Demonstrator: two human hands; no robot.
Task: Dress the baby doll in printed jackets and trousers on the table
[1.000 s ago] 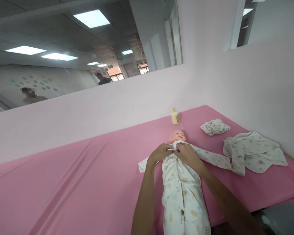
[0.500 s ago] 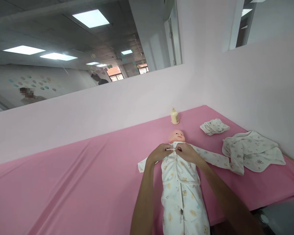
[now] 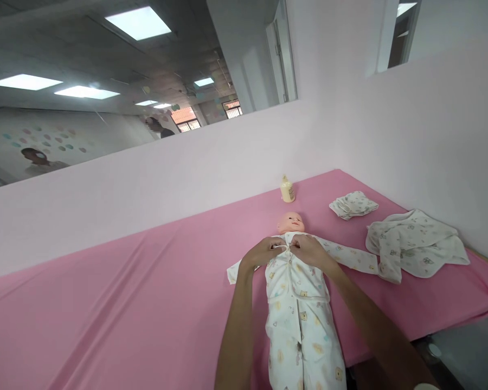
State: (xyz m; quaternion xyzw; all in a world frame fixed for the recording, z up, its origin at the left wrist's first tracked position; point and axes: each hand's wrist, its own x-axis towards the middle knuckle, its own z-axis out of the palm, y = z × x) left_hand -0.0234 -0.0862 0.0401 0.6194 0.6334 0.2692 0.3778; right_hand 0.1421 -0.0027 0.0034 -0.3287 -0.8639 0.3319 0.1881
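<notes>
A baby doll (image 3: pixel 291 222) lies on its back, wearing a white printed jacket (image 3: pixel 296 279) and matching trousers (image 3: pixel 305 341). Both my hands meet at the upper chest, just under the doll's chin. My left hand (image 3: pixel 263 252) pinches the jacket's front edge on the left side. Opposite it, my right hand (image 3: pixel 309 250) grips the other front edge, its fingertips close to the left ones. A thin white strip of the jacket's edging shows between them. My fingers partly hide the fastening there. The jacket's sleeves spread out to both sides.
The doll lies on a pink-covered table (image 3: pixel 166 303) against a white wall. Behind its head stands a cream pump bottle (image 3: pixel 287 189). To the right are a folded printed cloth (image 3: pixel 353 205) and a crumpled printed garment (image 3: pixel 418 244). A mirror (image 3: pixel 106 65) above reflects two people.
The whole view has shifted slightly, so things sit a little higher and further left. Both hands stay at the jacket's neckline, with hardly any movement of the fingers.
</notes>
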